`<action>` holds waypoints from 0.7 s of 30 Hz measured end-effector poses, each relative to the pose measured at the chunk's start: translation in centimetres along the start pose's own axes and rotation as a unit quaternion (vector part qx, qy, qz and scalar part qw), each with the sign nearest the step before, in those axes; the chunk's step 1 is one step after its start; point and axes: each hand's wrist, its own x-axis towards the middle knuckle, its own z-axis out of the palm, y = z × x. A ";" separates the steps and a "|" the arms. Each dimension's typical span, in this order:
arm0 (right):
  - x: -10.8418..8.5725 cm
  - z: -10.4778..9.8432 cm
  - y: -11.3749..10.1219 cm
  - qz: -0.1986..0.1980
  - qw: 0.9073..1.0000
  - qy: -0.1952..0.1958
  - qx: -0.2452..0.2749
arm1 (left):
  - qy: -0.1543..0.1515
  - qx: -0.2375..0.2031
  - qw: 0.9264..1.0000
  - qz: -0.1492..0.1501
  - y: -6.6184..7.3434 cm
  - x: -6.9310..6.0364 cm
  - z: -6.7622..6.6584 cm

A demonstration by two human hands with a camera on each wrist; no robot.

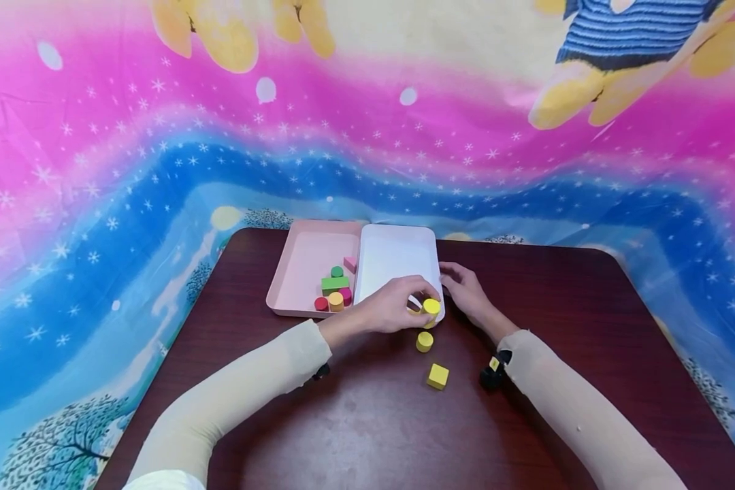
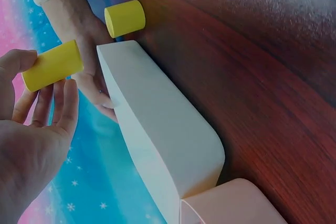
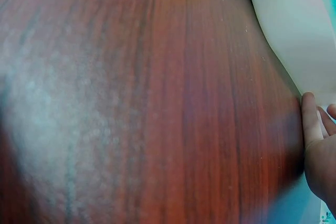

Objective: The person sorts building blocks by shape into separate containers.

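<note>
My left hand (image 1: 398, 304) pinches a yellow cylinder (image 2: 53, 65) between thumb and fingers, above the near right corner of the white tray (image 1: 398, 255). The right hand (image 1: 467, 294) is at that tray's right side; in the right wrist view its fingers (image 3: 311, 116) touch the outer wall with one finger straight. A second yellow cylinder (image 1: 425, 341) stands on the table just in front of the tray. Closer to me lies a yellow cube (image 1: 437, 376).
A pink tray (image 1: 303, 258) adjoins the white one on the left. Inside it are a green block (image 1: 335, 285), a green cylinder (image 1: 337, 271), a red cylinder (image 1: 321, 304), an orange cylinder (image 1: 336, 301) and pink pieces. A patterned cloth (image 1: 367, 156) hangs behind the dark table (image 1: 343, 422).
</note>
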 end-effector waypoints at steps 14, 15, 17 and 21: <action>0.2 -0.1 -0.3 0.030 0.999 -0.015 0.019 | 0.026 0.009 1.000 -0.011 -0.7 0.0 -1.8; 0.3 -0.1 -0.3 0.033 0.999 -0.017 0.020 | 0.028 0.012 0.999 -0.013 -0.8 0.0 -1.9; 0.2 -0.1 -0.5 0.039 0.999 -0.018 0.022 | 0.030 0.016 0.999 -0.020 -1.0 -0.1 -2.1; 0.2 0.0 -0.3 0.027 0.999 -0.012 0.014 | 0.032 0.018 0.999 -0.037 -1.4 -0.2 -2.4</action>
